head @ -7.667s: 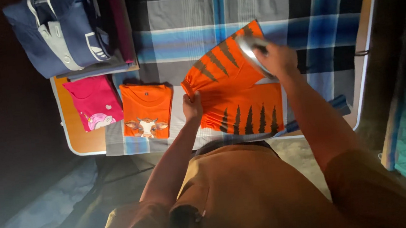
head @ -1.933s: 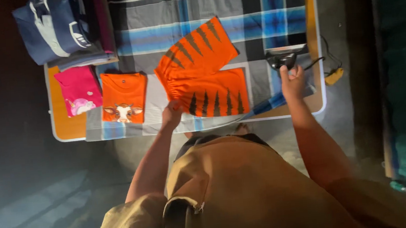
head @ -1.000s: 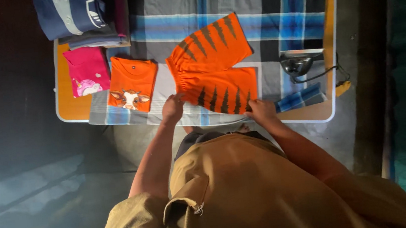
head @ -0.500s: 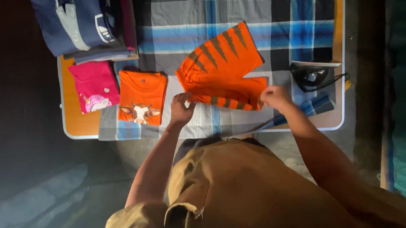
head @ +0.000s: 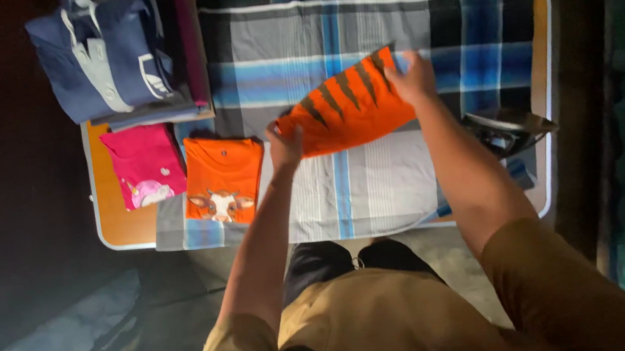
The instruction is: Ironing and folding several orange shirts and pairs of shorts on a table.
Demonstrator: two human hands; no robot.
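Now the left hand [head: 284,146] and the right hand [head: 412,80] both pinch the folded orange striped cloth [head: 348,106] above the checked blanket [head: 300,47].

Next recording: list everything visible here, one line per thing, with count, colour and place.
Orange folded garment with dark stripes: one, orange, held above the middle of the table.
Orange folded T-shirt with animal print: one, orange, left of middle.
Pink folded T-shirt: one, pink, far left.
Navy folded clothes stack: one, navy and grey, upper left.
Plaid cloth: one, grey and blue, covering the table.
Clothes iron: one, dark, right edge.
Wooden table: one, orange-brown.
Left hand: grip on the garment's left end.
Right hand: grip on its right end.
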